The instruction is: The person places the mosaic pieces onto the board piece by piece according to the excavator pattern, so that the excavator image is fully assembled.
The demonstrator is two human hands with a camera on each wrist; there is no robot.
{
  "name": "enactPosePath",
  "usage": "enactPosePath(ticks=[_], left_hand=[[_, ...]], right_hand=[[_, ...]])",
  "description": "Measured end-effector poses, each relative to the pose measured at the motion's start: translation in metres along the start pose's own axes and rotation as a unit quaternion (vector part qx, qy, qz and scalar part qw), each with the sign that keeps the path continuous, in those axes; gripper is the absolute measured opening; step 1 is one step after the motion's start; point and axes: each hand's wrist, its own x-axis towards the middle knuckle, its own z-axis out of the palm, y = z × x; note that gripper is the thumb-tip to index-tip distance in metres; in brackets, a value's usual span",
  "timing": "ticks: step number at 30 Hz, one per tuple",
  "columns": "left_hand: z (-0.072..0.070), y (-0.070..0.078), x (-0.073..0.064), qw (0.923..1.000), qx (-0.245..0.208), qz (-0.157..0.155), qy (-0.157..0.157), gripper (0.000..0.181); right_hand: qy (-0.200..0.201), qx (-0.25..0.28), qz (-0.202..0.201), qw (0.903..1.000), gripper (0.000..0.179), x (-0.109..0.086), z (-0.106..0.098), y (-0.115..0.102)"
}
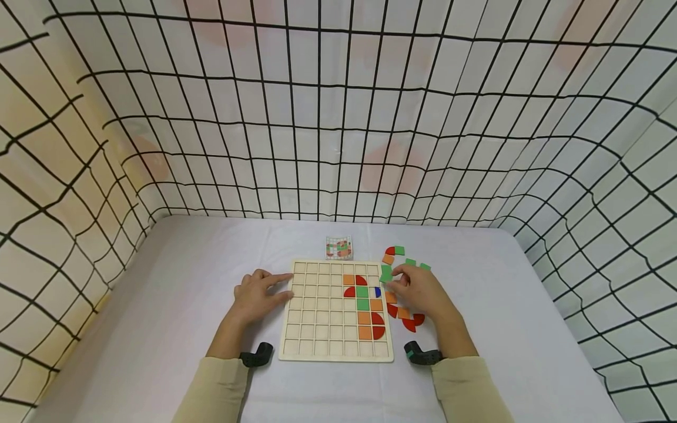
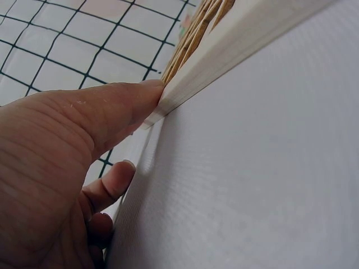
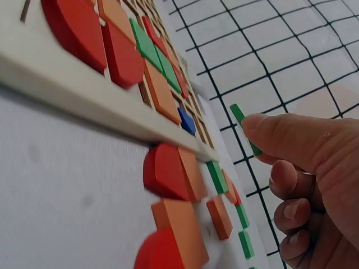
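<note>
My right hand (image 1: 419,289) pinches a thin green square tile (image 3: 238,114) between thumb and finger, held up by the right edge of the wooden grid board (image 1: 317,351). At the board's left edge, my left hand (image 1: 257,298) rests with index finger and thumb stretched out, their tips touching the rim. Orange squares (image 1: 364,318), red quarter-round tiles (image 1: 378,332), green squares (image 1: 362,304) and a small blue piece (image 1: 378,292) lie in cells on the board's right side. In the left wrist view, the thumb (image 2: 120,103) meets the board's side.
Loose tiles lie right of the board, among them red quarter-rounds (image 1: 409,325), an orange square (image 1: 404,313) and a green one (image 1: 399,250). A small patterned card (image 1: 338,248) sits behind the board. Black wire mesh (image 1: 333,129) surrounds the white table (image 1: 529,329).
</note>
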Motion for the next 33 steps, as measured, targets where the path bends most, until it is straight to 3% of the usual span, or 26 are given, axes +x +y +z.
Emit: enactPosePath(ticks=[7, 19, 33], left_hand=[[0.0, 0.0, 0.0, 1.0, -0.001, 0.0, -0.001, 0.047], [0.0, 0.0, 0.0, 1.0, 0.0, -0.003, -0.003, 0.048], [0.0, 0.0, 0.0, 1.0, -0.001, -0.003, -0.002, 0.048]], right_hand=[[-0.041, -0.005, -0.035, 0.9985, 0.028, -0.007, 0.005, -0.02], [-0.091, -0.033, -0.111, 0.9891, 0.016, -0.011, 0.031, -0.039], [-0.092, -0.055, -0.152, 0.9826, 0.019, -0.013, 0.045, -0.046]])
